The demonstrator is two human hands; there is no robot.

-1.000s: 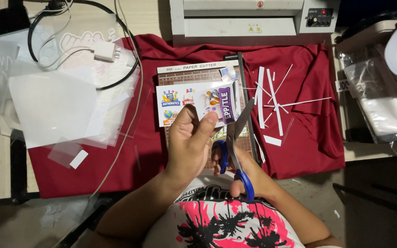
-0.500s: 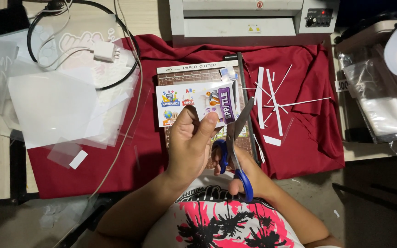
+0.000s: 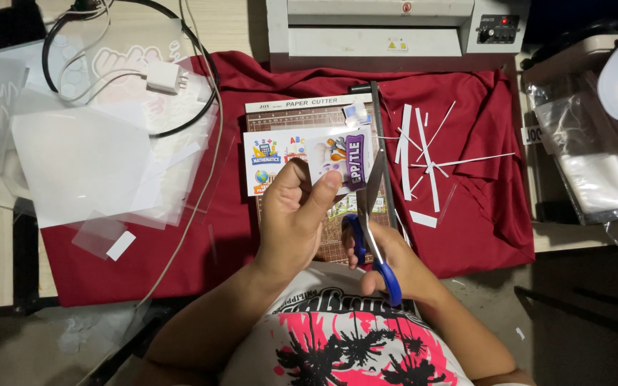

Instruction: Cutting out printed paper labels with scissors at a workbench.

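The left hand (image 3: 296, 218) is closed in a pinch around a small laminated card with colourful cartoon art and a purple strip (image 3: 339, 159), thumb on the near face and fingers curled behind its lower left edge. The right hand (image 3: 388, 259), just beside it, is wrapped through the handles of blue-handled steel scissors (image 3: 375, 221); the blades stand a little apart and run up along the card's right edge, touching or nearly touching it.

Directly beyond both hands lies a brown gridded paper cutter board with a long arm (image 3: 323, 121), and on it, left of the held card, rests a white printed sheet with bright school pictures (image 3: 273, 159). All this sits on a dark red cloth (image 3: 481, 214). To the right of the scissors, thin white paper offcut strips (image 3: 423, 154) lie scattered on the cloth. Well to the left of the left hand are clear plastic laminating sheets (image 3: 80, 164), with a white charger plug on a black cable (image 3: 162, 75) beyond them. Farthest off stands a grey laminating machine (image 3: 373, 32).
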